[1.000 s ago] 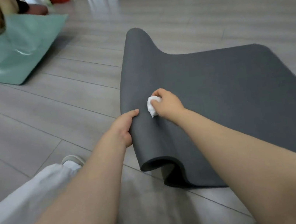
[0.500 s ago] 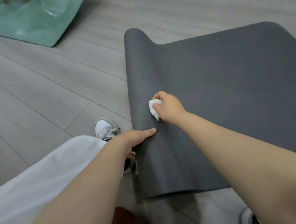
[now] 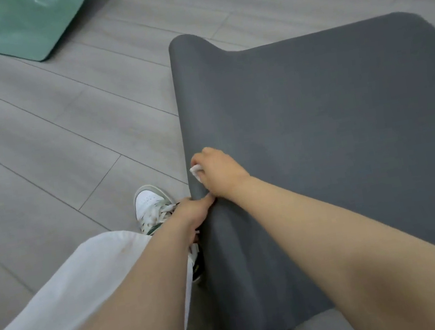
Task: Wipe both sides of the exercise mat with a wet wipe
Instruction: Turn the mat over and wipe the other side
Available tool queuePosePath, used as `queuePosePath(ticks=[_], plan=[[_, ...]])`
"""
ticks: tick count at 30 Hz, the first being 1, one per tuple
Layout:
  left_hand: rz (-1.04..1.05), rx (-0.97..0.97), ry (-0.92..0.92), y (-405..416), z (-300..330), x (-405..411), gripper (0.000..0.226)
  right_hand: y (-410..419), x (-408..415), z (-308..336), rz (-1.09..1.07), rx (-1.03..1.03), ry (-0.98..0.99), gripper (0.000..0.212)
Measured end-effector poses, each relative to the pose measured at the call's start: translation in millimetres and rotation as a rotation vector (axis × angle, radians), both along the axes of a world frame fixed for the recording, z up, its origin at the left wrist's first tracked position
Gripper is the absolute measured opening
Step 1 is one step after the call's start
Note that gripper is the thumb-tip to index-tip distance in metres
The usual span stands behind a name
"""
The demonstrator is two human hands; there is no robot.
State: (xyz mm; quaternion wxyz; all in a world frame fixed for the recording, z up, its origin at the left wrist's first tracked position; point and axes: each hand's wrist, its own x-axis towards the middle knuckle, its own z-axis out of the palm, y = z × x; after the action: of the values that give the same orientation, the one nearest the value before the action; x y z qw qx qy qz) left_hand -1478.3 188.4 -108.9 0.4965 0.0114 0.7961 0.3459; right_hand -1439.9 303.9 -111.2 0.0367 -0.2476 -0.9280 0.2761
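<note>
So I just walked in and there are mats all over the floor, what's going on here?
A person is cleaning a dark grey exercise mat on the grey floor. The right hand presses a white wet wipe against the mat's folded-over left edge, while the left hand grips that edge just below it. Their white sneaker sits right beside the mat. A green mat lies apart at the far left.

Both forearms bare, reaching forward. Left hand pinched shut on the mat edge. Right hand fisted around the wipe, knuckles up.
</note>
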Motion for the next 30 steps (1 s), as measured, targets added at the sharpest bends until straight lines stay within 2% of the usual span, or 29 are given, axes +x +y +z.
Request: queuePosePath(ticks=[2, 5, 8, 10, 12, 14, 16, 18, 20, 22, 24, 27, 28, 30], plan=[[-0.020, 0.031, 0.007, 0, -3, -4, 0.051, 15, 11, 0, -0.081, 0.076, 0.010, 0.020], [-0.042, 0.065, 0.014, -2, -8, -7, 0.047, 45, 36, -3, -0.385, 0.087, 0.030, 0.019], [-0.008, 0.085, 0.009, -8, -16, -9, 0.052, 63, 76, -13, -0.543, 0.007, -0.230, 0.021], [-0.006, 0.107, 0.000, -8, -17, -9, 0.049, 57, 94, -16, -0.567, -0.167, -0.289, 0.019], [-0.027, 0.107, 0.007, -6, -15, -7, 0.047, 40, 88, -8, -0.594, -0.322, -0.138, 0.017], [-0.024, 0.112, 0.015, -5, -9, -4, 0.044, 19, 63, 9, -0.569, -0.361, 0.045, 0.018], [-0.019, 0.141, -0.018, -5, -2, 3, 0.038, -3, 40, 27, -0.386, -0.319, 0.116, 0.021], [-0.055, 0.175, -0.068, -5, 5, 10, 0.027, -27, 29, 37, -0.092, -0.169, 0.052, 0.022], [-0.061, 0.191, -0.118, -7, 16, 18, 0.020, -35, 35, 40, 0.030, -0.048, 0.012, 0.020], [-0.021, 0.179, -0.131, -10, 19, 23, 0.017, -25, 53, 41, -0.045, 0.006, 0.004, 0.021], [0.077, 0.154, -0.074, -14, 17, 29, 0.027, -7, 78, 35, -0.194, 0.007, -0.068, 0.022], [0.234, 0.149, 0.116, -20, 4, 39, 0.043, 15, 130, 21, -0.373, -0.019, -0.364, 0.023], [0.294, 0.158, 0.112, -22, -1, 43, 0.046, 16, 144, 18, -0.396, -0.073, -0.421, 0.023], [0.386, 0.163, 0.000, -26, -11, 49, 0.047, 14, 157, 16, -0.449, -0.290, -0.359, 0.024]])
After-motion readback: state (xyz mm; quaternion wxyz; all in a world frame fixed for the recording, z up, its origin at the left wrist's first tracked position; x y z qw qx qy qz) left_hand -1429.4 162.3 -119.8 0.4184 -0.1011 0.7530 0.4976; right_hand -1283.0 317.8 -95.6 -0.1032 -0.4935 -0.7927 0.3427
